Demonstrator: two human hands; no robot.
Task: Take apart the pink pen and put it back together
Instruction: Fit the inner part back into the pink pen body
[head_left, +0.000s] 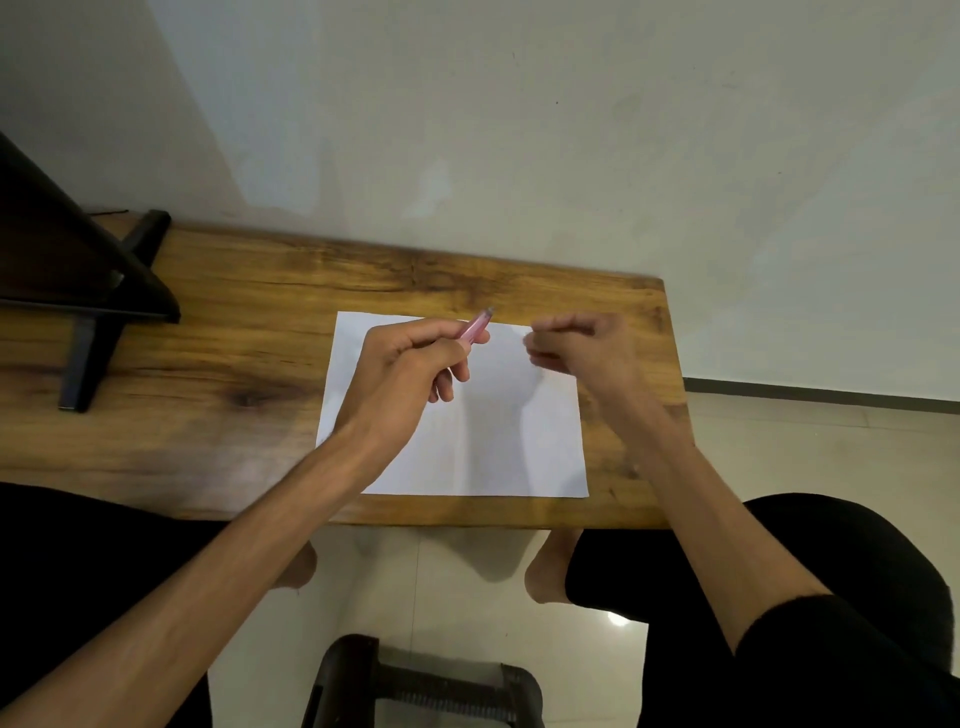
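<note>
1. Pink pen (475, 328) gripped in left hand (410, 371), tip angled up and away, above white paper (519, 431).
2. Right hand (576, 345) just beside it, fingers curled closed; contents cannot be told.
3. Wooden table (234, 364) beneath.

pink pen (475, 328) | see-through pink with a grey end | held up in the air, tilted, grey end pointing up and away | most of it hidden inside the left fist
</note>
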